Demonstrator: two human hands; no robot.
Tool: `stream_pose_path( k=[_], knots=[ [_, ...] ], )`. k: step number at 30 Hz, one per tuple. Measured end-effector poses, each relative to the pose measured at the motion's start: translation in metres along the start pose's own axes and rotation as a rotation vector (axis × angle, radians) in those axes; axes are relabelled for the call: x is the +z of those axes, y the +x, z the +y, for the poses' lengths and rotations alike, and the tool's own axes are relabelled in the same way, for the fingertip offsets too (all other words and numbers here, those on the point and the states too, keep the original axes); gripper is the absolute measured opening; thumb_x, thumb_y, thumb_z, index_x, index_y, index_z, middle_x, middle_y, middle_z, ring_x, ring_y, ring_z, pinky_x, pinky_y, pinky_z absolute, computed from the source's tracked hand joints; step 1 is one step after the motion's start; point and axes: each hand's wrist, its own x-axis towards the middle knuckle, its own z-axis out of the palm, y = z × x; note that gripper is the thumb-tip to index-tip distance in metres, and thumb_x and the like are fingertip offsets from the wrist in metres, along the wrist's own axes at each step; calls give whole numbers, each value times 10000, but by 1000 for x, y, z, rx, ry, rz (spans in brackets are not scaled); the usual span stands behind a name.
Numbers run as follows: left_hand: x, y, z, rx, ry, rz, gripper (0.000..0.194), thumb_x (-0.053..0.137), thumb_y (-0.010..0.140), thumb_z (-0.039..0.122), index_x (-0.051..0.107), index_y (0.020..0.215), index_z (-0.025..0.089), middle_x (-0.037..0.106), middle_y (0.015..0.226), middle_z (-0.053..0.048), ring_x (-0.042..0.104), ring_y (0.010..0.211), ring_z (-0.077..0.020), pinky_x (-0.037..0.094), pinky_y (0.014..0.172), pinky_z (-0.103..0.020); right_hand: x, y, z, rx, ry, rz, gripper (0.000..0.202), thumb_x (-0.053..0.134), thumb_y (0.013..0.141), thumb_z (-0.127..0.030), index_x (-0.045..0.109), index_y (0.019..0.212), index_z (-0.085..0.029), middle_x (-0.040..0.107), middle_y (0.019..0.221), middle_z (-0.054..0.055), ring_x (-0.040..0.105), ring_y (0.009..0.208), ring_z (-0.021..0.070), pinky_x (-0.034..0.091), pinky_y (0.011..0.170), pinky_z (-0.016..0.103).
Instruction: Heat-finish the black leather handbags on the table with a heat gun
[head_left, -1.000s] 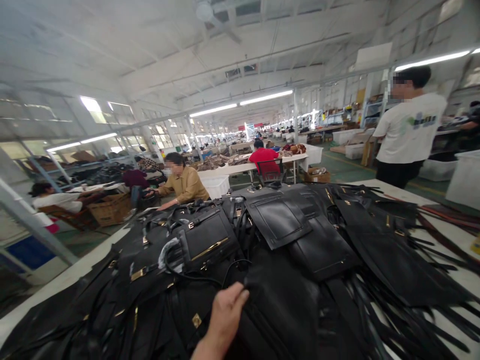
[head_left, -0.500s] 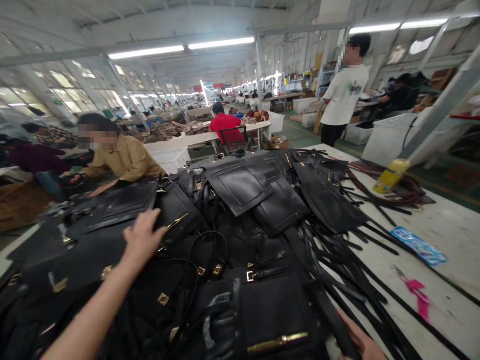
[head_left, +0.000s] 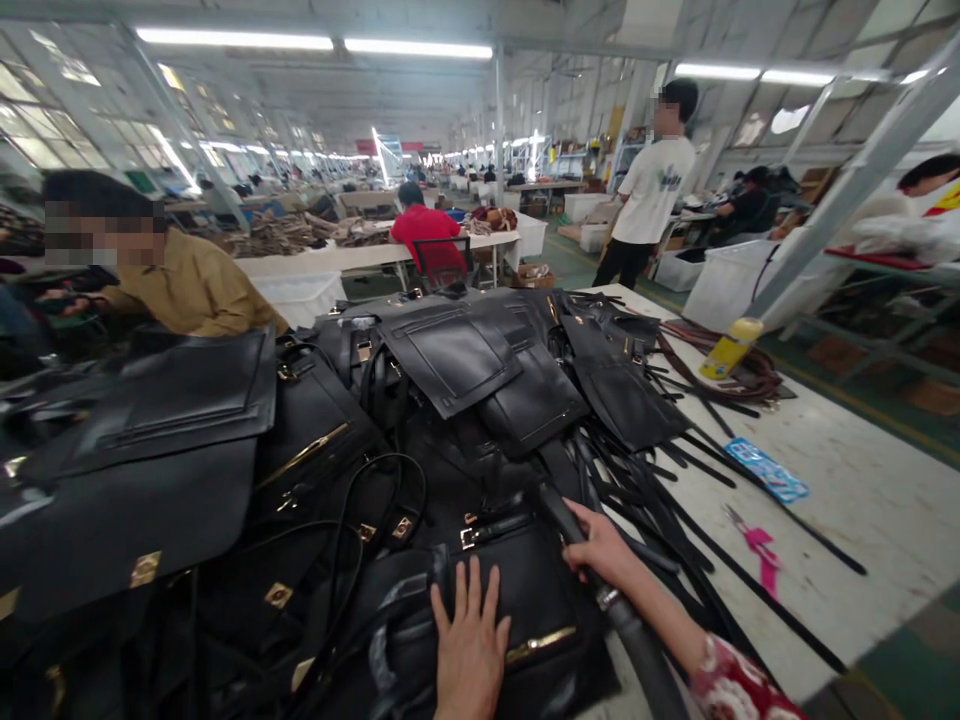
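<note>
My left hand (head_left: pixel 469 640) lies flat with spread fingers on a black leather bag (head_left: pixel 536 585) that has a gold zipper and a gold buckle. To its right, my right hand (head_left: pixel 600 548) is wrapped round a thick black tube (head_left: pixel 637 640) with a metal clamp. The tube's upper end rests over the bag's right edge. Black bag panels (head_left: pixel 450 352) are heaped beyond the hands, and a larger black flap (head_left: pixel 150 500) with a gold clasp lies at the left.
Black straps (head_left: pixel 705 530) spread over the pale table (head_left: pixel 855 480). Pink-handled snippers (head_left: pixel 761 548), a blue packet (head_left: pixel 766 468) and a yellow bottle (head_left: pixel 731 348) lie at the right. A person in a tan shirt (head_left: pixel 199 285) sits at the left; others are farther back.
My left hand has moved from the left heap down onto the bag. My right hand has come up into view with the tube. The camera view has shifted to the right.
</note>
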Motion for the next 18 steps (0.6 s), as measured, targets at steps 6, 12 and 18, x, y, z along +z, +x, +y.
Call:
stream_pose_path(
  k=[6,12,18],
  knots=[
    [-2,-2,0,9,-30,-18,549,414,757,269,269,1285,304,298,1364,-56,165,1263,-300,60,961,-614,-8,-27,7,58,3,-92,801,527,493,-97,322,1267,-121,557,541,-42,503,353,127,409,284,207],
    [-4,-1,5,13,-62,-56,540,414,762,311,277,1284,299,272,1376,-53,149,1265,-309,30,957,-617,1,-5,4,-45,28,10,805,548,502,-105,321,1271,-168,540,560,-68,468,363,87,415,330,191],
    [-6,-13,45,21,-189,-145,577,414,753,426,269,1292,277,206,1400,-60,98,1275,-309,45,973,-587,-38,-49,14,-65,49,48,791,558,515,-91,339,1267,-203,566,648,-48,472,406,87,424,356,192]
  ],
)
